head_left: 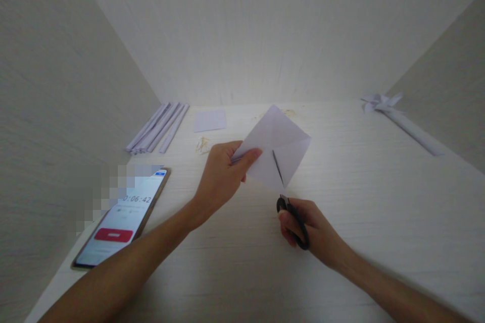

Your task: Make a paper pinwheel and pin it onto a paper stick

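My left hand (223, 174) pinches the left corner of a folded white square of paper (278, 144) and holds it tilted above the table. My right hand (308, 227) is closed round the black handles of a pair of scissors (293, 219). The scissor blade (278, 167) reaches up into the paper's lower edge. Both hands are over the middle of the pale wooden table (379, 202).
A phone (123, 217) with a timer and a red button lies at the left front. Several rolled paper sticks (159, 128) lie at the back left, beside a small paper sheet (209, 120) and some small pale bits (202, 145). A paper pinwheel on a stick (394, 113) lies back right.
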The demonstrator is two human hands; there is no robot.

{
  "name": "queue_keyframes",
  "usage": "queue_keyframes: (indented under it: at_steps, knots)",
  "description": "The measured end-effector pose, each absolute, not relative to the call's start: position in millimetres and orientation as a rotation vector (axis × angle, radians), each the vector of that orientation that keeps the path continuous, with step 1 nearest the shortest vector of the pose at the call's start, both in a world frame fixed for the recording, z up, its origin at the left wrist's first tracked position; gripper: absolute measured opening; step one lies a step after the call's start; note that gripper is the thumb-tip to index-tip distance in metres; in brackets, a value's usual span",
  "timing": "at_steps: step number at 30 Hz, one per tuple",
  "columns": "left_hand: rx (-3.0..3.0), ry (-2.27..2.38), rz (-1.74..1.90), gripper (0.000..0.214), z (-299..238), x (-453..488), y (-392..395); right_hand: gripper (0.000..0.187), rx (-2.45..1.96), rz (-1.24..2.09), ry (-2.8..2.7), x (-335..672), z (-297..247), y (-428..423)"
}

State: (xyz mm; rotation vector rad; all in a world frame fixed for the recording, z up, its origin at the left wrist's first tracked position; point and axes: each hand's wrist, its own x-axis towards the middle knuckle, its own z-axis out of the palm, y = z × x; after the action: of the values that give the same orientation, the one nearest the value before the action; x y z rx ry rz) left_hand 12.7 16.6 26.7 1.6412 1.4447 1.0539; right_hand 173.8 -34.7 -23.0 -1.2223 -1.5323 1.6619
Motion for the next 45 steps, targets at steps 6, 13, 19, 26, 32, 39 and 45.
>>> queue_keyframes:
  at_steps: [6, 13, 19, 26, 32, 39, 45]
  knots:
    - [1.621, 1.468, 1.117, 0.03, 28, 7, 23, 0.047, -1.154, 1.616, -1.619, 174, -16, -35]
    - [1.523, 1.505, 1.195, 0.028, 35, -20, 45, 0.047, -1.225, 1.443, -1.461, 179, -30, -26]
    - [1.775, 1.322, 0.576, 0.028, 34, -23, 45, 0.028, -1.255, 1.123, -1.021, 187, -31, -13]
    - [1.868, 1.218, 0.499, 0.031, 24, -12, 42, 0.032, -1.28, 1.31, -1.005, 189, -37, -12]
    - [1.405, 1.133, 0.89, 0.036, 14, -4, 46, 0.03, -1.224, 1.099, -0.834, 186, -35, -12]
    - [1.239, 0.847, 0.684, 0.054, -4, 20, 23, 0.028, -1.19, 0.865, -0.703, 184, -31, -8]
    - [1.474, 1.045, 0.778, 0.025, -10, 40, -5, 0.027, -1.32, 0.855, -0.855, 176, -23, -16]
